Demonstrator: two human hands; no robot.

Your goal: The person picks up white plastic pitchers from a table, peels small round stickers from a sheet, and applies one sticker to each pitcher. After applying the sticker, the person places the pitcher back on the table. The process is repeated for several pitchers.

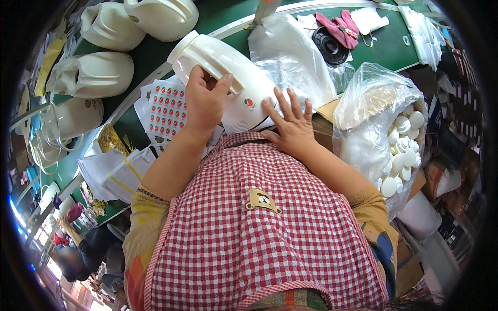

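A glossy white plastic jug body (236, 59) with a moulded handle lies tilted in front of me, its round neck toward the far left. My left hand (206, 99) is closed round the handle. Fingers spread and nearly flat, my right hand (291, 120) rests at the jug's right lower side, its fingertips touching the wall there. Between the two hands, a small red and green round sticker (249, 103) shows on the jug. Left of my left hand lies a sheet of matching stickers (165, 113), partly covered by my wrist.
Several similar white jug bodies (106, 74) stand at the left on the green table (148, 66). Clear plastic bags (290, 57) lie beyond my right hand. At right, a plastic-lined box (358, 111) holds many white discs (402, 155). A black ring-shaped part (330, 46) lies near a maroon cloth (340, 27). Another person (91, 254) is at lower left.
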